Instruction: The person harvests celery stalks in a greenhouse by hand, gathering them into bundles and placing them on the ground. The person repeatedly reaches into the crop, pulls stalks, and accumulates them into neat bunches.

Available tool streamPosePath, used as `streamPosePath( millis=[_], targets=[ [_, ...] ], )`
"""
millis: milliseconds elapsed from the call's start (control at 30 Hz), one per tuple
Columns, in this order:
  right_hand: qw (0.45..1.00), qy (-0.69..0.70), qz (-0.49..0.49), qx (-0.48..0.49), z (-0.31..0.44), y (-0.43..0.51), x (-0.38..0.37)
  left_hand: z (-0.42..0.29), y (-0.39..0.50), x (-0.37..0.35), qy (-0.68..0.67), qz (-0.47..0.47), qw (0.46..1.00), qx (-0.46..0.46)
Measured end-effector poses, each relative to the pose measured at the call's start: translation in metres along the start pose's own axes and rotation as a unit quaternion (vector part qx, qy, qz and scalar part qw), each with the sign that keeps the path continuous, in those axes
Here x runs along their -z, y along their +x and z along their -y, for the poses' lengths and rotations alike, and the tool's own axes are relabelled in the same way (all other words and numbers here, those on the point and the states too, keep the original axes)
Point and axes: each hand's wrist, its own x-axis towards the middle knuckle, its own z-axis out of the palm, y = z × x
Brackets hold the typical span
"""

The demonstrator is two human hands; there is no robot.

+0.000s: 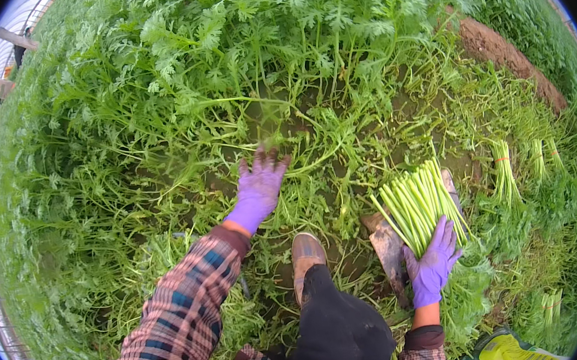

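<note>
My left hand point(262, 183), in a purple glove with soiled fingertips, is spread over cut stems and leaves on the soil, and its fingertips are slightly blurred. It holds nothing that I can make out. My right hand point(434, 262), gloved in purple too, rests on a thick bundle of pale green cut stems point(419, 202), thumb on one side and fingers on the other. The stem ends point away from me, and leafy tops trail beside my right wrist. Under and beside the bundle lies a dirty, flat, board-like object point(389, 254).
Tall leafy green plants point(260, 28) stand ahead and at the left. Several banded bunches point(503, 169) lie at the right, near a bare soil ridge point(509, 59). My shoe point(307, 252) is on the littered ground. A yellow-green and dark item point(511, 352) lies at bottom right.
</note>
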Motion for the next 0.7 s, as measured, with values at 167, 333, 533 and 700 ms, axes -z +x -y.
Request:
streamPosePath(
  millis=[167,333,533,700],
  targets=[
    [1.000,0.000,-0.026,0.006,-0.002,0.002,-0.006,-0.015,0.061,-0.018,-0.102,0.210,0.956,-0.180],
    [0.999,-0.002,-0.041,0.012,-0.005,-0.002,-0.009,-0.006,0.045,-0.033,-0.303,0.277,0.912,-0.020],
    [1.000,0.000,-0.019,-0.021,-0.002,0.002,-0.006,0.050,-0.045,-0.013,-0.503,0.229,0.823,0.132],
    [1.000,0.019,-0.013,0.001,-0.009,0.002,-0.002,0.078,-0.160,0.039,-0.404,0.145,0.900,0.072]
  ],
)
